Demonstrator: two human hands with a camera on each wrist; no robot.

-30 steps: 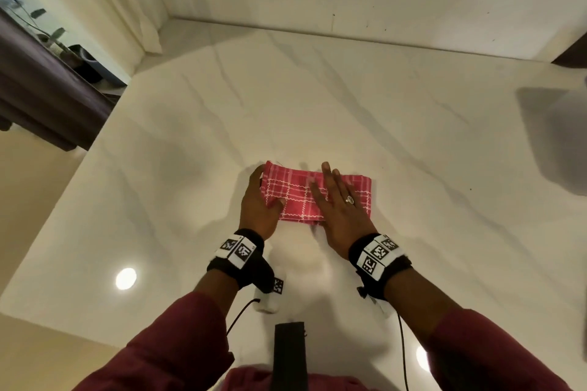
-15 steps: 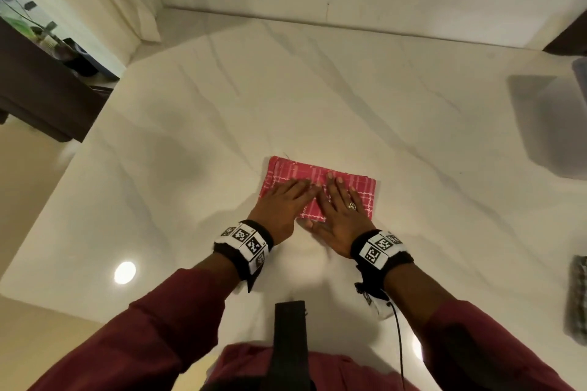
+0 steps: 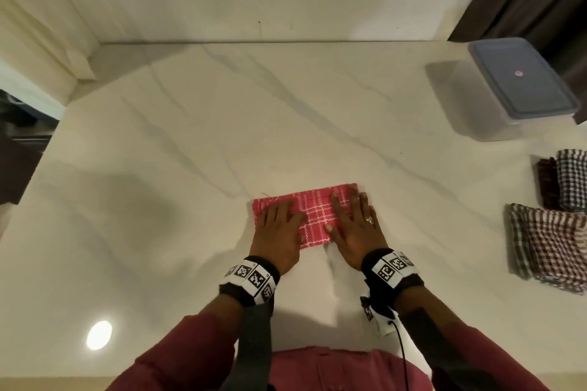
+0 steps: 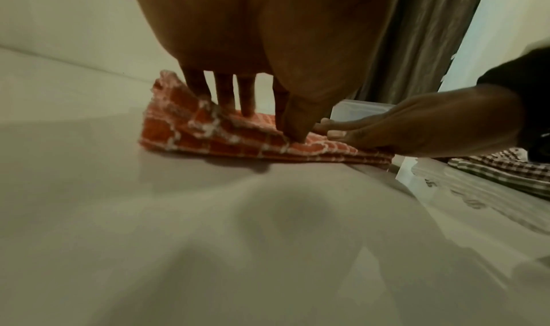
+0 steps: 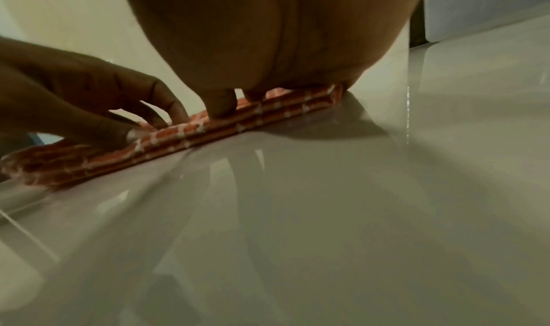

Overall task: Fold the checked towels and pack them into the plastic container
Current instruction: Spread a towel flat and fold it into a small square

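At frame centre on the marble surface [image 3: 158,152], the left hand [image 3: 277,233] and right hand [image 3: 355,228] press flat, grip released, on the folded red checked towel [image 3: 313,214]; brown checked towels [image 3: 552,241] lie lower right, the lidded plastic container [image 3: 511,86] upper right.

Your left hand [image 3: 279,232] and right hand [image 3: 355,228] lie side by side on the folded towel [image 3: 313,216] at the counter's [image 3: 190,168] near centre; towel stack [image 3: 552,244] right, lidded container [image 3: 514,86] behind it.
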